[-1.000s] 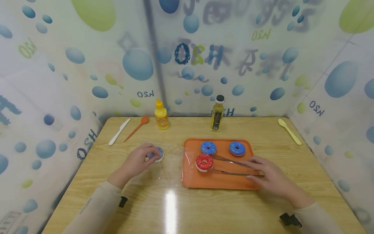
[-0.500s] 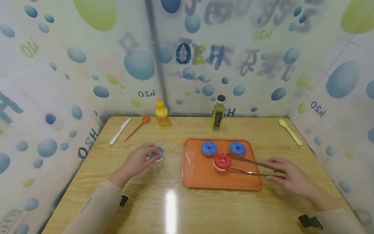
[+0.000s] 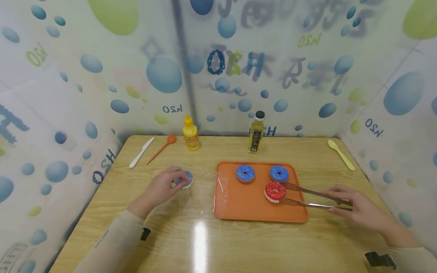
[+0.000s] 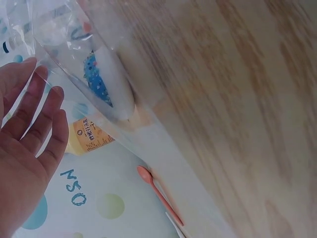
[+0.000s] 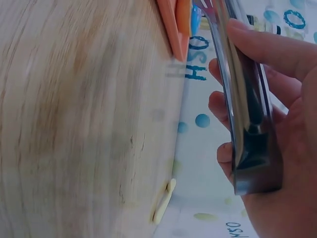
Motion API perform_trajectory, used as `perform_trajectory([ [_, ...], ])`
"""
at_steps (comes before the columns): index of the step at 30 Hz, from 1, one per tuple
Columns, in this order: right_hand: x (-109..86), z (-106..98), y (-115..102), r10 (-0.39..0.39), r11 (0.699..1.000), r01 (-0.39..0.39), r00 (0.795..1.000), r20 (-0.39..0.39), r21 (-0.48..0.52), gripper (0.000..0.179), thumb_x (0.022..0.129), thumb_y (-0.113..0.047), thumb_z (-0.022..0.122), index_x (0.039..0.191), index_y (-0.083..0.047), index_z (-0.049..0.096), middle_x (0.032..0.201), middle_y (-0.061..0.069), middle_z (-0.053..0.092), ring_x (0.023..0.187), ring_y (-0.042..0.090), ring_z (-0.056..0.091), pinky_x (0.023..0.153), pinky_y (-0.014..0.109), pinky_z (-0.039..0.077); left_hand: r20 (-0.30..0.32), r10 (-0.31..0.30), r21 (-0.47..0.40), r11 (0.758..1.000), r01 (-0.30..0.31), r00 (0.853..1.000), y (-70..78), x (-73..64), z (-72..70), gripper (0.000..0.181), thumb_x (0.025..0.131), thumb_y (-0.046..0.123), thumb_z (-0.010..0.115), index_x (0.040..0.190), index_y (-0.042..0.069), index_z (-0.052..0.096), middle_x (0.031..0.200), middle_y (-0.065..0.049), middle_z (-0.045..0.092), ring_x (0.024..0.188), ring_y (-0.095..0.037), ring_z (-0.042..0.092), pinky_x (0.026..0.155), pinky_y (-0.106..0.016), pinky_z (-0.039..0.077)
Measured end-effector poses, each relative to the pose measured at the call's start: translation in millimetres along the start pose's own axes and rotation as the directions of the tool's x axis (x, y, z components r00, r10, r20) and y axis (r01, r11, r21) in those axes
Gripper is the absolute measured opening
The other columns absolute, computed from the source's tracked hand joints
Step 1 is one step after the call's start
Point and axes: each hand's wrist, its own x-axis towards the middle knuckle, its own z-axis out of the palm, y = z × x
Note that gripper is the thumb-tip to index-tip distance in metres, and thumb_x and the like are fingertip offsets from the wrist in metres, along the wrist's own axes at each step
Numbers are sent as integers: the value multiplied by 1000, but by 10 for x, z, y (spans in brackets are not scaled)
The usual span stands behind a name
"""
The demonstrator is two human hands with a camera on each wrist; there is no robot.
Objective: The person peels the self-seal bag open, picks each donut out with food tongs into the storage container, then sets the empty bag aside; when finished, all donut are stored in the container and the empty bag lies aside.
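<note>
My left hand (image 3: pixel 164 187) pinches the upper edge of a clear plastic bag (image 4: pixel 59 57) between thumb and fingertips. Inside the bag, a white donut with blue icing (image 4: pixel 96 79) rests on the table, partly hidden by my fingers in the head view. My right hand (image 3: pixel 363 212) grips metal tongs (image 5: pixel 250 144), whose forked tips hold a red-iced donut (image 3: pixel 274 192) close over the orange tray (image 3: pixel 246 208). Toward the tray's back edge sit two blue donuts (image 3: pixel 245 173), the right one just behind the red donut.
A yellow squeeze bottle (image 3: pixel 191 138) and an oil bottle (image 3: pixel 256 134) stand along the back. On the left lie a white knife (image 3: pixel 141 152) and an orange spoon (image 3: pixel 162 149); a yellow-green spoon (image 3: pixel 341 154) lies far right. Patterned walls enclose the table's back and sides.
My right hand has moved right with the tongs, carrying the red donut from the tray's left half to its right half. The left hand and the bagged donut have stayed in place.
</note>
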Motion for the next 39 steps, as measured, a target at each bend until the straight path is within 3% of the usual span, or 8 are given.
perform_trajectory([
  [5,-28,-4,49,21,999,-22,999,31,33,55,80,-7,87,131,-19,70,116,-9,65,87,5,58,66,22,48,-1,0,-6,1000,0,1000,0,3,-2,8,93,13,77,98,20,76,101,7,69,94,-14,66,79,-37,57],
  [12,-103,3,120,15,999,-17,999,45,28,59,77,-8,90,132,-18,70,117,-10,66,95,3,61,72,18,49,7,-6,-16,1000,6,1000,9,-3,3,8,94,14,77,98,21,76,101,8,69,93,-13,66,78,-36,56],
  [21,-110,-14,47,89,996,-89,995,43,2,63,78,-16,91,136,-22,68,123,-11,64,105,-6,57,75,20,52,16,-14,-24,1000,14,1000,7,-2,-6,8,94,13,76,98,21,75,102,7,69,94,-17,67,79,-39,57],
  [31,156,125,-282,81,996,-80,996,-34,30,56,80,-10,89,131,-23,71,115,-9,67,91,6,61,72,22,50,4,-18,-18,1000,18,1000,12,12,-26,8,94,14,77,97,20,76,102,7,70,94,-15,66,78,-37,56],
  [35,288,218,-425,89,996,-88,995,-35,22,53,81,-12,88,129,-27,72,116,-8,69,99,3,63,77,20,52,8,-24,-12,1000,24,1000,16,14,-32,7,94,14,76,98,20,76,104,7,71,96,-13,65,79,-35,56],
  [39,431,344,-576,96,995,-96,994,-42,4,48,84,-16,87,129,-25,73,115,-7,70,99,6,64,76,27,55,1,-43,-50,998,43,999,26,23,-45,4,95,14,75,98,16,77,104,6,71,97,-16,65,77,-37,56],
])
